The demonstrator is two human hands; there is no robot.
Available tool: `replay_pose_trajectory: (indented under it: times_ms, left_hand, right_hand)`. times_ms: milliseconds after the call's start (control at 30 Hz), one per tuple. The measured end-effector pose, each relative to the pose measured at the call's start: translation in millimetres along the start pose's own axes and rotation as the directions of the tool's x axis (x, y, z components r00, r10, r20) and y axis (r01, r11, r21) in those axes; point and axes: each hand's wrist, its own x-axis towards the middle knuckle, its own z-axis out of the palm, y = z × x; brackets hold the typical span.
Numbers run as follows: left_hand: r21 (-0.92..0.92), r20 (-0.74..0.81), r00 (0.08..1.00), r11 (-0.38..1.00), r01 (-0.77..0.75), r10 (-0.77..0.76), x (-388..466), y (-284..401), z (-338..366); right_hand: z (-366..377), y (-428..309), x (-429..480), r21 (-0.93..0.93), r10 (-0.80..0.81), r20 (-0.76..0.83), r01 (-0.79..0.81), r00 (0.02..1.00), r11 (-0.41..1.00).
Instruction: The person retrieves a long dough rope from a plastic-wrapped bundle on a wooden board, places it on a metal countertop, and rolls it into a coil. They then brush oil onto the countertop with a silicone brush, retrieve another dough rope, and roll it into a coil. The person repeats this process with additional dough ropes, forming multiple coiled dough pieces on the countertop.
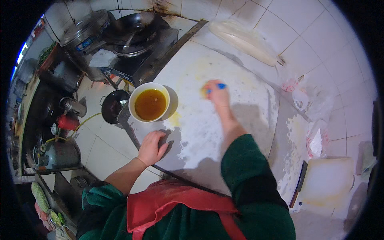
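Note:
My right hand (218,94), slightly blurred, presses a small yellow and blue wad (221,86) against the white worktop (204,132). Whether the wad is sponge or cloth I cannot tell; my fingers cover most of it. Yellow smears and wet patches mark the surface around it. My left hand (152,147) holds nothing and lies at the worktop's left edge, thumb apart from the fingers. Just beyond it stands a white bowl (132,105) of amber-brown liquid (150,105), close to the same edge.
A black wok (135,25) and a lidded pot (85,30) stand at the back left. Below the worktop's left side are a dark saucepan (113,109) and a gas cylinder (64,156). At right, a knife (298,184) lies beside a cutting board (327,183), near plastic bags (318,99).

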Motion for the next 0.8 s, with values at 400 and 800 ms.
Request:
replay_pose_trajectory:
  times_ms: [400, 800]
  left_hand:
    - [-0.148, -0.042, 0.999, 0.988, -0.039, 0.033, -3, -7, 1]
    - [-0.294, -0.059, 0.994, 0.953, 0.074, -0.095, -9, -13, 1]
  right_hand:
    - [-198, -1, -131, 0.13, 0.23, -0.578, -0.189, 0.783, 0.973]
    - [-8, -8, -212, 0.412, 0.173, 0.206, -0.246, 0.963, 0.877]
